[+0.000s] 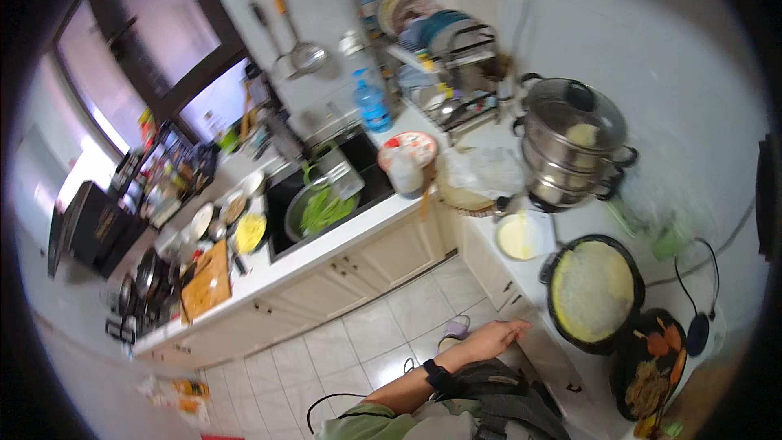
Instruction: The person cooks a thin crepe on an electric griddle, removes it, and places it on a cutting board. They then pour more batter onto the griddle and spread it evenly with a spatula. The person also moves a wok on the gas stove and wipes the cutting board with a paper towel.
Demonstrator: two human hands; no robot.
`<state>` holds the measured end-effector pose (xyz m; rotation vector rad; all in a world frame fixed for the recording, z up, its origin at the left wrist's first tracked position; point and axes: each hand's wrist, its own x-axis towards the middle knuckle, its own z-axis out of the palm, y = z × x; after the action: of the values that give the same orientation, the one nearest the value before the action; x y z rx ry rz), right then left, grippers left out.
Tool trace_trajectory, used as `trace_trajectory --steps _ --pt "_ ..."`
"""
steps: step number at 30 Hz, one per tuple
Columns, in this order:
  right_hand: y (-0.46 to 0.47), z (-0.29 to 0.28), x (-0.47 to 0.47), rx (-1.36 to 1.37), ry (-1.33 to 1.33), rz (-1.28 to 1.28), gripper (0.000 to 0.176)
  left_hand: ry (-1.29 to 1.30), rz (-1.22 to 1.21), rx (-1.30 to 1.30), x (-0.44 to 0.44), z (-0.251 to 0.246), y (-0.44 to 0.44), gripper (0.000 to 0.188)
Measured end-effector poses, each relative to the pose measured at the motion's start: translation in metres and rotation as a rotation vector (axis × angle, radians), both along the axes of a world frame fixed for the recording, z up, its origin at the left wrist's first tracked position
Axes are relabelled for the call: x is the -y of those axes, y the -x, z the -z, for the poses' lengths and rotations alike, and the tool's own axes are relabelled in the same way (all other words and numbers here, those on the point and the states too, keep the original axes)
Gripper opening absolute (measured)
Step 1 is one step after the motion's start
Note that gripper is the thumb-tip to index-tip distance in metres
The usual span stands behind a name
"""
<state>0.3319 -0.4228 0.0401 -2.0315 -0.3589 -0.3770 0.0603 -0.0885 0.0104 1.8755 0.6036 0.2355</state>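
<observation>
My left hand (502,337), with a dark watch on its wrist, hangs in front of the counter's cabinet doors, fingers loosely apart and nothing visible in it. My right hand is out of view. On the counter beyond the left hand, a round black electric griddle (638,293) holds a wide, pale yellow pancake (591,293) that covers most of its surface. A white bowl of pale yellow batter (516,237) stands behind the griddle. Nearer the right edge sits a black pan (628,342) with shredded food (646,386) and reddish pieces (658,343).
A tall steel steamer (565,146) with a glass lid stands in the corner. In the black sink (281,189), a metal basin (294,220) holds green vegetables. A wooden cutting board (208,284) and a yellow-filled bowl (250,233) lie farther left. Dark cords run near the griddle.
</observation>
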Motion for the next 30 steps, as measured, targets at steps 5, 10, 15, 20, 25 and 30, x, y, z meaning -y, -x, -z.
trace_trajectory --steps 5,10,15,20,25,30 --pt "0.002 -0.009 -0.050 0.008 0.006 -0.122 0.032 0.080 -0.172 0.102 0.010 0.001 0.029 0.046" --pt "0.002 -0.010 -0.063 0.012 0.013 -0.157 0.032 0.119 -0.335 0.072 0.008 -0.017 0.055 0.025" --pt "0.005 -0.012 -0.041 -0.006 0.000 -0.096 0.032 0.109 -0.361 0.189 0.007 -0.017 0.048 0.017" --pt "0.001 -0.022 0.030 -0.020 -0.037 0.055 0.032 0.305 -0.234 0.446 0.008 -0.003 0.020 0.024" --pt "0.026 -0.046 0.114 -0.143 0.048 0.116 0.033 0.651 -0.273 0.390 0.000 -0.010 0.012 0.016" --pt "0.059 -0.048 0.121 -0.170 -0.143 0.056 0.055 0.447 -0.216 0.214 -0.001 -0.014 -0.013 0.018"
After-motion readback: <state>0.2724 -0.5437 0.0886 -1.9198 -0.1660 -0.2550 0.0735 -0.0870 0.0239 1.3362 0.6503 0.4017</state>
